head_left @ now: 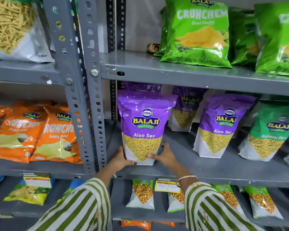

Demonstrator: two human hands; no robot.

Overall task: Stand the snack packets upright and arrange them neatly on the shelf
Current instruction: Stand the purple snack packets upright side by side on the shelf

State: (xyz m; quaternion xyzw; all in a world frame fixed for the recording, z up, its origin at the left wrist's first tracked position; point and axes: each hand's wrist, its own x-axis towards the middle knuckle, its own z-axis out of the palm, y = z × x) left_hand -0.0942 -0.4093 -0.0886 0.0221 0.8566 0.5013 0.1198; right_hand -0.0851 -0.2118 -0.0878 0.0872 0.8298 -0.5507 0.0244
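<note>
Both forearms, in green-and-white striped sleeves (83,205), reached up to the middle grey shelf (207,170). The left hand (122,158) cupped the lower left corner of a purple Aloo Sev packet (144,127), thumb curled under its base. The right hand (165,155) pressed its lower right side, thumb across the front, fingers partly spread behind. Bangles (187,178) sat on the right wrist. The packet stood upright on the shelf between both hands, its clear window showing thin yellow sev.

Just behind it, another purple packet (140,87) showed only its top edge. Beyond the right hand, a second Aloo Sev packet (183,109) stood at the back, and a third (222,125) stood further right, nearer the front. Past that stood a green Balaji packet (267,130), label blurred.

Below the hands, small green-topped packets (142,194) of brown snack stood on the lower shelf; a yellow price tag (167,185) partly covered one, figures unreadable.

Left of the left hand, beyond the perforated grey upright (83,97), orange Crunchem bags (57,135) leaned on the neighbouring rack. Above the hands, green Crunchem bags (197,30) stood on the upper shelf, the rightmost cut off by the frame edge. Upper left, a large clear packet of sev (12,25) was cropped.
</note>
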